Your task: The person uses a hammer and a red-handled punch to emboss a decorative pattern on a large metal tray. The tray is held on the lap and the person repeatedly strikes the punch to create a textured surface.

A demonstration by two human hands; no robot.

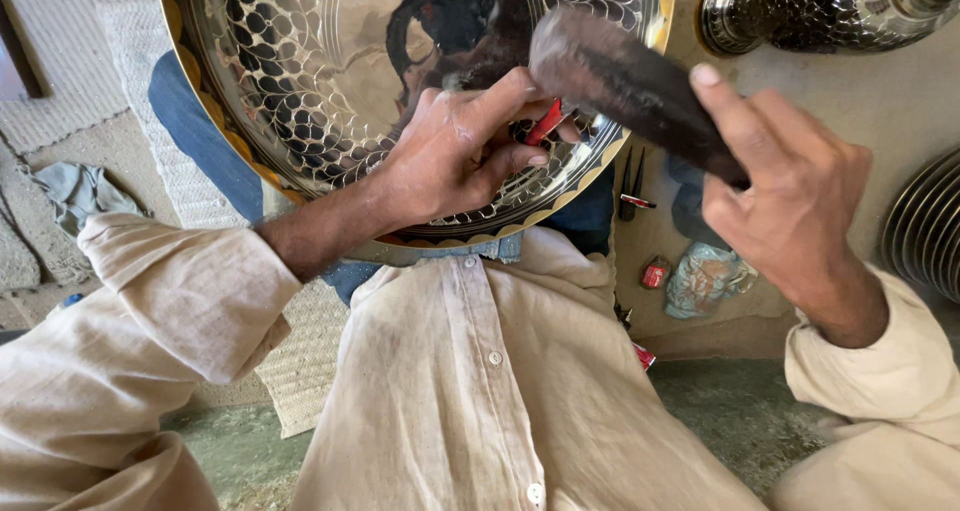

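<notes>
Cream shirt [480, 391] filled the near view, its sleeves rolled. Beyond it a large engraved tray [330, 81] rested on the person's lap, tilted toward the camera, its scalloped gold rim at the near edge. The left hand [455, 151] lay on the tray's near-right part, fingers pinched around a thin red tool [545, 123] that slanted up to the right, tip hidden under the hand. The right hand [790, 206] gripped a dark mallet [625, 81], its long axis running from upper left down to the right, head over the red tool. Woven matting [130, 41] lay left; a patterned metal vessel [810, 11] stood at top right, pliers [632, 183] on the floor beneath.
</notes>
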